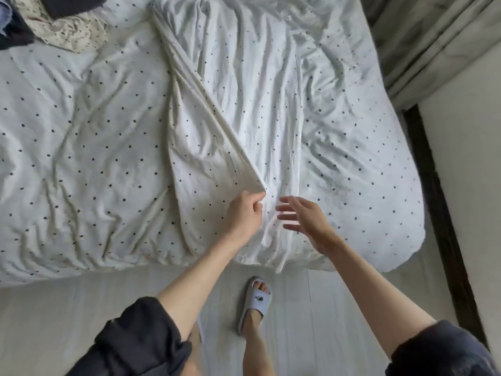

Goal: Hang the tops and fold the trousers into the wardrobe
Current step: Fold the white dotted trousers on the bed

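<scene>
White trousers (238,109) spread flat on bed (81,131) for folding; one leg's hem is pinched by left hand (245,213), probably to fold. Right hand (303,218), at 3 o'clock, hovers with fingers spread, holding nothing.

Duvet (81,126): matt dotted cloth, creased. Slipper (256,302): smooth plastic. Floor (81,316): pale, matt.

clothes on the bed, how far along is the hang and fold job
Nothing looks done: no wardrobe or hanger is in view. In hand: the left hand pinches a white garment spread on the bed, lifting its edge as if to fold; the right hand hovers open beside it. Left: a clothes pile at the far left corner of the bed, untouched.
</scene>
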Demonstrator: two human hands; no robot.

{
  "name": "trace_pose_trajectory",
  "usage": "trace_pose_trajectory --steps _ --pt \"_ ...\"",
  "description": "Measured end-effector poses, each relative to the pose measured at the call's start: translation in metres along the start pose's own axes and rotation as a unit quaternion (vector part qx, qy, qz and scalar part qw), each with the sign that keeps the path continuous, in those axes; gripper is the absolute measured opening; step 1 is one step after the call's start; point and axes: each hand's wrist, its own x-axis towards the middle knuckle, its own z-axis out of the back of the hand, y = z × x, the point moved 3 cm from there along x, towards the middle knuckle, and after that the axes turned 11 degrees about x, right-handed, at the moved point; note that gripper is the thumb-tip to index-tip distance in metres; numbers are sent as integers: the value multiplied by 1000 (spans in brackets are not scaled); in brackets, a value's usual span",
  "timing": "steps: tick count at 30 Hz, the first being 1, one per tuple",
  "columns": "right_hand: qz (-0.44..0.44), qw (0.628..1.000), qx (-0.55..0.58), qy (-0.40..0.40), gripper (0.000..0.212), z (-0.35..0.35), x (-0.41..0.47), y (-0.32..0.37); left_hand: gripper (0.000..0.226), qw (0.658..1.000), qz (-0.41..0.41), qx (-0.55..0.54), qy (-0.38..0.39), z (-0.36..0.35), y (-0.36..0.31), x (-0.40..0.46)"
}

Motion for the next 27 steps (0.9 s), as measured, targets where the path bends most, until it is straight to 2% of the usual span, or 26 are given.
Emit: trace_pose_trajectory --steps 4,7,10,15,18,20,22,25,27 --pt "-13 1000 -3 1 31 35 21 1 32 999 -28 25 21 -46 -20 -2" --pt "-26 999 -29 19 28 49 35 1 29 997 -15 48 53 -74 -15 -4" --pt "-15 996 -72 42 26 44 45 5 32 998 0 25 64 -84 -8 1" --pt "100 959 -264 19 28 19 62 21 56 989 -1 52 139 -93 4 9" --pt "122 936 -331 4 22 4 72 28 49 982 -12 59 182 -90 14 5" --pt "114 927 -357 -9 26 1 77 26 48 986 0 35 162 -81 23 -2" --pt "107 929 -355 -20 31 4 77 21 48 995 12 20 93 -64 31 -7" --pt "105 943 -316 -16 28 15 69 12 42 997 -2 62 -36 -38 40 -7" --pt "106 946 -305 -11 25 21 62 6 39 992 -9 98 -80 -25 43 -4"
